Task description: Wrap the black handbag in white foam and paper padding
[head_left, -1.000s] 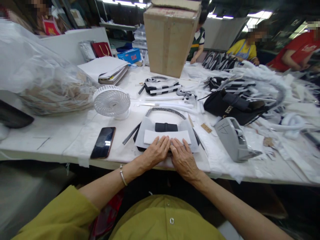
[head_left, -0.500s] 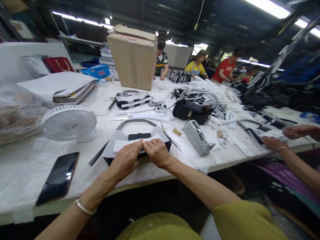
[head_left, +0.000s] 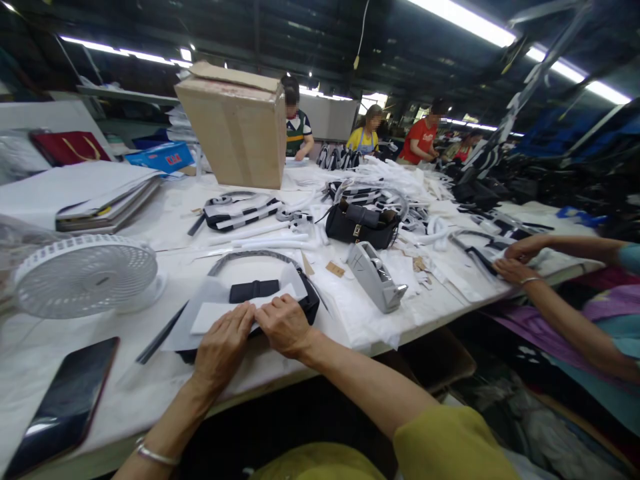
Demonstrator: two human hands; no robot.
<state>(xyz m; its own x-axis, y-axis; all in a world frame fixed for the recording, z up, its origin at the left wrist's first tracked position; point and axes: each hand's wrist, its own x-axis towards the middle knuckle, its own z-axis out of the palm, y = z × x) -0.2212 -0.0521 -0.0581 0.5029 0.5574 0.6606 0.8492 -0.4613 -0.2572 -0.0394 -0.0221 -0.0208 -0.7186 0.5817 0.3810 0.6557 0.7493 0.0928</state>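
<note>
Grasping a flat, plain white strip (head_left: 213, 318), left hand (head_left: 223, 343) and right hand (head_left: 284, 325) are holding it over a black handbag (head_left: 311, 301).

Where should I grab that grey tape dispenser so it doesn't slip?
Probably around the wide back of the grey tape dispenser, coming from above, thumb on one side and fingers on the other. It stands with a broad, flat side to squeeze, and nothing lies on top. Avoid the narrow front tip: a cutter may be there.
</note>
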